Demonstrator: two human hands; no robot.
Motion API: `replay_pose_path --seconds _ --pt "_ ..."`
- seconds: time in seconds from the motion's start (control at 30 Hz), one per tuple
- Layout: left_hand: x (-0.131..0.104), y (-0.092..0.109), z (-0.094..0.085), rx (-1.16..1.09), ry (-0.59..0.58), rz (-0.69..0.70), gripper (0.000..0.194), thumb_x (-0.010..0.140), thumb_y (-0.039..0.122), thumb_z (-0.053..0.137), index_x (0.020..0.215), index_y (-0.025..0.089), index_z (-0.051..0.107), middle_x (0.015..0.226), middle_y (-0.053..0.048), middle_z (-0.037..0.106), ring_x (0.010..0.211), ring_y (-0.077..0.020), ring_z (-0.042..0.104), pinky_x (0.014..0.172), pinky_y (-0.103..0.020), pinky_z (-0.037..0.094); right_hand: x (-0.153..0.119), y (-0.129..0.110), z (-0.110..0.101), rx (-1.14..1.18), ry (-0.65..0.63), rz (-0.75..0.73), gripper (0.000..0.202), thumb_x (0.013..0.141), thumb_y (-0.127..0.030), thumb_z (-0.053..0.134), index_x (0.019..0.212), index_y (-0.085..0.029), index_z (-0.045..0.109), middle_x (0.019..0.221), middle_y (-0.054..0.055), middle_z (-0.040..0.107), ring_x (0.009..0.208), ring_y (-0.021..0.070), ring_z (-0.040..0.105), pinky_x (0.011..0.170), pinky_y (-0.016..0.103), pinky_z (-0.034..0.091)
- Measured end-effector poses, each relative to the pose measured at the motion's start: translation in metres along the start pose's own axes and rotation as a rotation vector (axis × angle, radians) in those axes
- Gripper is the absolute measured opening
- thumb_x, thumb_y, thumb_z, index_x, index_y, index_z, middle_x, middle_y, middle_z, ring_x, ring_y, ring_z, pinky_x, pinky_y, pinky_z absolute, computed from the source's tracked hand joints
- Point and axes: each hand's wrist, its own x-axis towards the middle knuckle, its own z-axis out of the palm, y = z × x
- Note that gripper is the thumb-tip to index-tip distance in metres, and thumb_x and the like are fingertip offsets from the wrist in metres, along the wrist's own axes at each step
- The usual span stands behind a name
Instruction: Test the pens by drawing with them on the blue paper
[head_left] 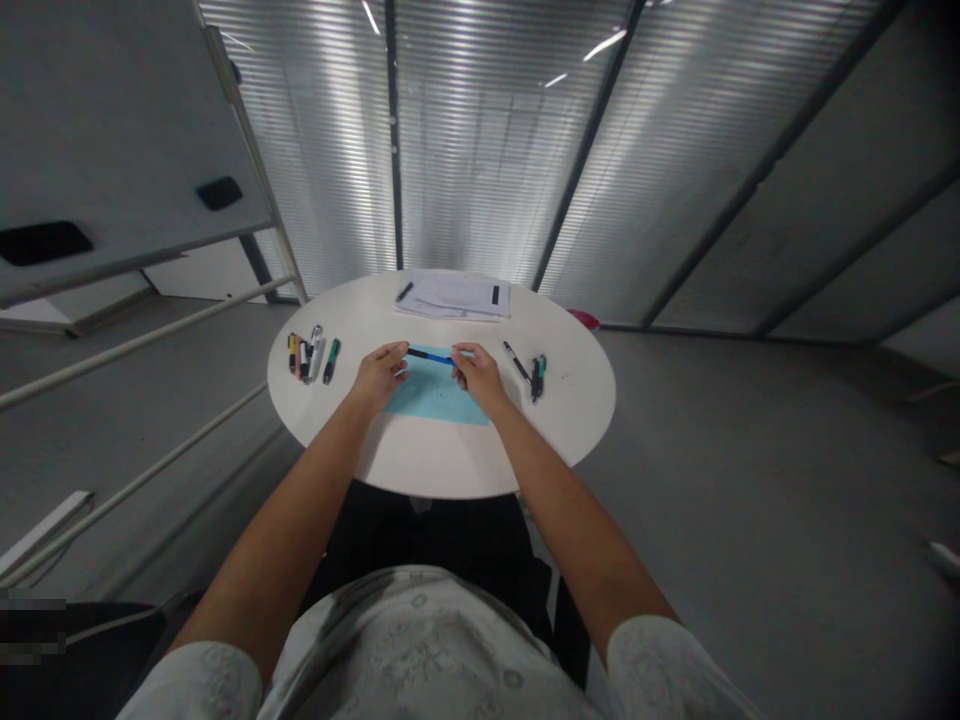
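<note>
A blue pen with a black end [430, 356] is stretched level between my two hands, above a light blue sheet [435, 395] on the white round table [420, 465]. The black end is pinched by the fingers of my left hand [381, 374]. My right hand [478, 374] grips the blue end with thumb and fingers. To the left lie a green and black pen [331, 361] and a group of markers and pens [304, 355]. On the right are a black and white pen [517, 360] and a small cluster of green and black pens [538, 378].
Papers [454, 295] lie at the table's far side with a dark pen [405, 291] on them. A whiteboard on a metal frame [135, 130] stands at the left. Behind the table is a glass wall with blinds [487, 150]. A pink-red item [583, 319] shows past the table's edge.
</note>
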Motion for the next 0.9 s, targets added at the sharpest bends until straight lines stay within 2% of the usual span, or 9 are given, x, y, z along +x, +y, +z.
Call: replay_pose_path --seconds 0.1,0.23,0.37,0.57,0.7,0.9 --pt "-0.001 -0.004 0.002 0.117 -0.029 0.056 0.038 0.054 0.037 0.086 0.081 0.016 0.07 0.065 0.002 0.054 0.058 -0.0085 0.047 0.057 -0.024 0.039 0.0 -0.01 -0.005 0.322 0.039 0.127 0.049 0.074 -0.067 0.063 0.091 -0.022 0.059 0.057 -0.006 0.052 0.043 0.0083 0.044 0.039 0.02 0.027" --pt "-0.004 -0.009 0.004 0.349 -0.048 0.168 0.031 0.057 0.035 0.084 0.079 0.015 0.074 0.061 -0.001 0.059 0.056 -0.0096 0.046 0.057 -0.026 0.037 -0.001 -0.018 -0.015 0.585 -0.05 0.224 0.058 0.081 -0.075 0.044 0.091 -0.021 0.061 0.063 -0.001 0.054 0.052 0.0121 0.051 0.041 0.022 0.034" --pt "-0.008 -0.012 0.006 0.488 -0.055 0.225 0.025 0.057 0.032 0.084 0.075 0.015 0.075 0.068 -0.004 0.066 0.061 -0.0132 0.051 0.06 -0.028 0.038 -0.004 -0.021 -0.015 0.56 -0.103 0.221 0.06 0.084 -0.076 0.035 0.095 -0.023 0.06 0.069 0.002 0.059 0.059 0.0167 0.056 0.044 0.025 0.038" --pt "-0.007 -0.017 0.006 0.613 -0.11 0.305 0.023 0.061 0.033 0.082 0.075 0.017 0.075 0.07 -0.004 0.067 0.063 -0.0137 0.052 0.062 -0.027 0.039 -0.009 -0.029 -0.009 0.521 -0.202 0.224 0.072 0.078 -0.085 0.026 0.092 -0.022 0.058 0.095 0.01 0.068 0.077 0.0235 0.064 0.057 0.033 0.05" --pt "-0.009 -0.016 0.006 0.621 -0.125 0.317 0.021 0.061 0.031 0.08 0.077 0.018 0.075 0.071 -0.004 0.067 0.065 -0.0141 0.052 0.064 -0.027 0.041 -0.01 -0.033 -0.013 0.462 -0.146 0.181 0.072 0.076 -0.087 0.026 0.087 -0.022 0.055 0.095 0.011 0.068 0.079 0.0242 0.063 0.063 0.036 0.052" --pt "-0.007 -0.018 0.003 0.567 -0.073 0.275 0.017 0.06 0.024 0.075 0.076 0.018 0.074 0.069 -0.003 0.064 0.064 -0.015 0.051 0.059 -0.027 0.038 -0.004 -0.027 -0.029 0.438 -0.025 0.139 0.063 0.079 -0.083 0.025 0.073 -0.024 0.045 0.078 0.007 0.061 0.063 0.0188 0.054 0.056 0.032 0.046"
